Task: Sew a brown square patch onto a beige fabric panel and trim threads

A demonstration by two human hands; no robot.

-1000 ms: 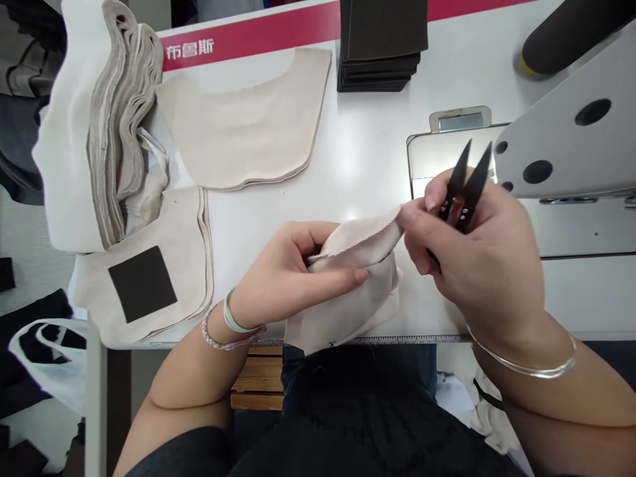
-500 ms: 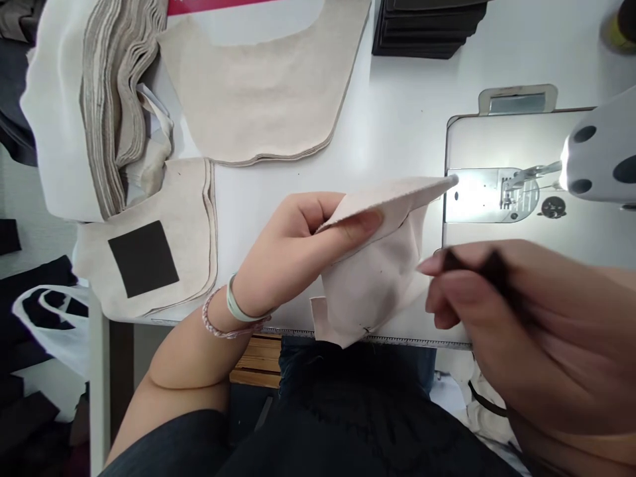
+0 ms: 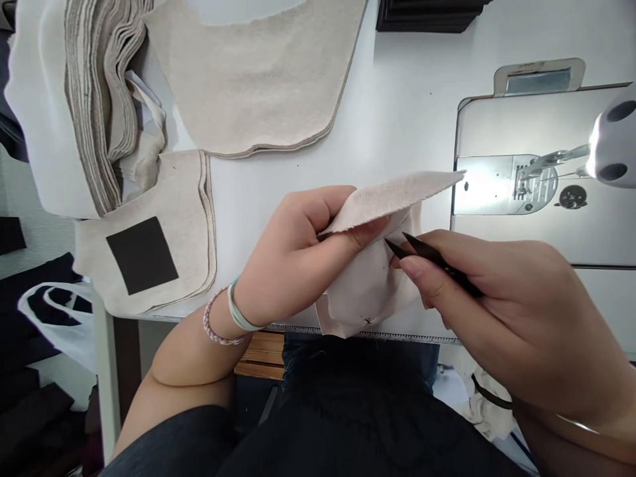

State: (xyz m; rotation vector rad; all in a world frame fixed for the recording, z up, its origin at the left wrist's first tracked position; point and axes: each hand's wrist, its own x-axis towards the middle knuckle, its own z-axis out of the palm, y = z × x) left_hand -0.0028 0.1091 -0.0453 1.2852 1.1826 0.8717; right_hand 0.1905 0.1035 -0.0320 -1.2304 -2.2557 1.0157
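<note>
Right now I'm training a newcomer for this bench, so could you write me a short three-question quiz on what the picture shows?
1. What does the right hand hold?
2. True or false: the left hand is empty.
3. The dark square lies on: A) the sewing machine; B) layered cream pieces; C) the floor.

Key:
1. Black snips, their tips apart.
2. False; it grips a folded cream fabric.
3. B.
</note>
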